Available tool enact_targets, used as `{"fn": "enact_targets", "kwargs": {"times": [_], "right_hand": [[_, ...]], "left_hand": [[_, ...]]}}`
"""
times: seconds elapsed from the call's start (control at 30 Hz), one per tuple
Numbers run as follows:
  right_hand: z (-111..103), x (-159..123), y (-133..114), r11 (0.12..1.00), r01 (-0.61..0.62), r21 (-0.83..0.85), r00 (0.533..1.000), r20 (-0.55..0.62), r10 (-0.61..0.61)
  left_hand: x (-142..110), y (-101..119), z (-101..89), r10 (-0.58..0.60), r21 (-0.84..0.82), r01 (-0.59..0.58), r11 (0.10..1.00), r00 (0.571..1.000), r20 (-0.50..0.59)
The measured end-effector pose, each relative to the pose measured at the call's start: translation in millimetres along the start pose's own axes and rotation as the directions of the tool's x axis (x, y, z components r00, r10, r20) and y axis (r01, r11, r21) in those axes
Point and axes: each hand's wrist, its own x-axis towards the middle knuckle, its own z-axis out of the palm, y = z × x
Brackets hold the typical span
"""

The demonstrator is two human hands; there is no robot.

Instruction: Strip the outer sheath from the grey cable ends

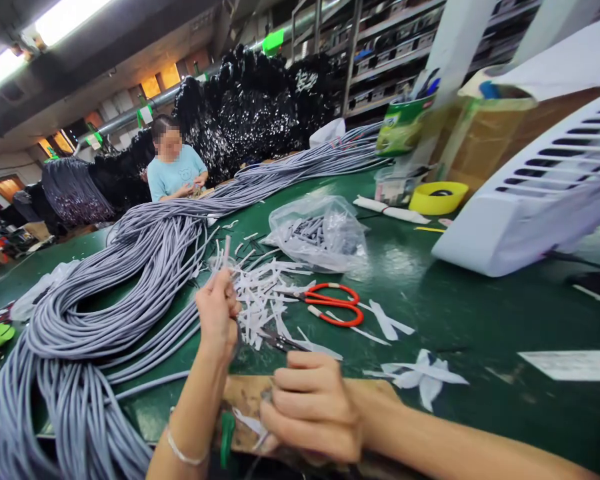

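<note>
My left hand [219, 319] is raised above the green table [460, 313], its fingers closed round the end of a thin grey cable [226, 250] that sticks up out of the fist. My right hand [313, 407] rests lower, near the table's front edge, with fingers curled shut on something small I cannot make out. A big bundle of grey cables [105, 313] lies to the left of both hands. White paper strips [265, 293] are scattered just beyond my left hand. Red-handled scissors [333, 305] lie among them.
A clear plastic bag [320, 233] of small parts sits mid-table. A white fan housing [535, 193], a yellow bowl [437, 197] and a cardboard box [500, 133] stand at the right. Another person in a light blue shirt [173, 175] works at the far end. Black bundles pile behind.
</note>
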Motion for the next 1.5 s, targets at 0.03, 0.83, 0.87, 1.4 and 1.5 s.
{"fn": "enact_targets", "kwargs": {"times": [0.03, 0.83, 0.87, 1.4, 1.5], "right_hand": [[1.3, -0.1, -0.7, 0.999, -0.027, 0.025, 0.999, -0.027, 0.028], [-16.5, -15.9, 47.8, 0.386, -0.913, -0.134, 0.385, 0.029, 0.922], [-16.6, -13.0, 41.1, 0.494, -0.854, -0.161, 0.497, 0.026, 0.867], [-19.7, -4.4, 15.8, 0.754, -0.461, -0.468, 0.87, -0.074, 0.487], [-20.4, -3.7, 14.6, 0.733, -0.392, -0.556, 0.903, -0.077, 0.423]], "left_hand": [[1.6, 0.4, -0.9, 0.028, -0.027, -0.028, 0.999, 1.0, -0.003], [-14.4, -0.8, -15.1, 0.528, 0.37, -0.605, 0.705, 0.796, 0.297], [-15.9, -1.4, -14.9, 0.585, 0.421, -0.656, 0.626, 0.752, 0.303], [-25.9, -6.3, -10.5, 0.722, 0.596, -0.786, 0.164, 0.507, 0.471], [-25.9, -6.7, -11.3, 0.731, 0.599, -0.792, 0.115, 0.476, 0.489]]}}
